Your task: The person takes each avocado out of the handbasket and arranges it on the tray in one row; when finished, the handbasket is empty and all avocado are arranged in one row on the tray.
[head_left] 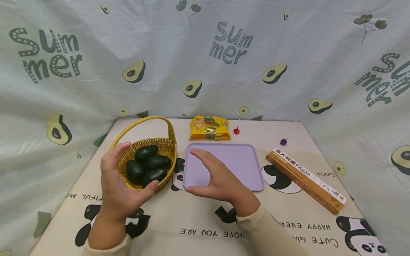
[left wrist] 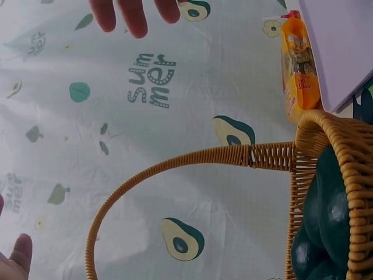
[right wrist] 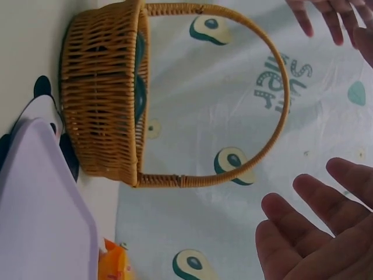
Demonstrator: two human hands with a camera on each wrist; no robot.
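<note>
My left hand (head_left: 116,185) hovers in front of a yellow wicker basket (head_left: 173,156), its thumb and fingers spread apart and holding nothing. Several dark green avocados (head_left: 158,162) lie inside the basket, whose tall handle (left wrist: 175,158) arches above the rim. My right hand (head_left: 221,177) is raised over the near left part of a light purple tray (head_left: 240,163), fingers and thumb apart, with nothing between them. In the right wrist view, fingers of the right hand (right wrist: 320,233) appear at lower right, apart from the basket.
Behind the tray lies a yellow snack bag (head_left: 209,128), with a small red object (head_left: 236,130) beside it. A long pasta box (head_left: 305,181) lies slantwise at the right, and a small purple object (head_left: 283,142) sits behind it. A printed curtain (head_left: 205,53) hangs along the table's back.
</note>
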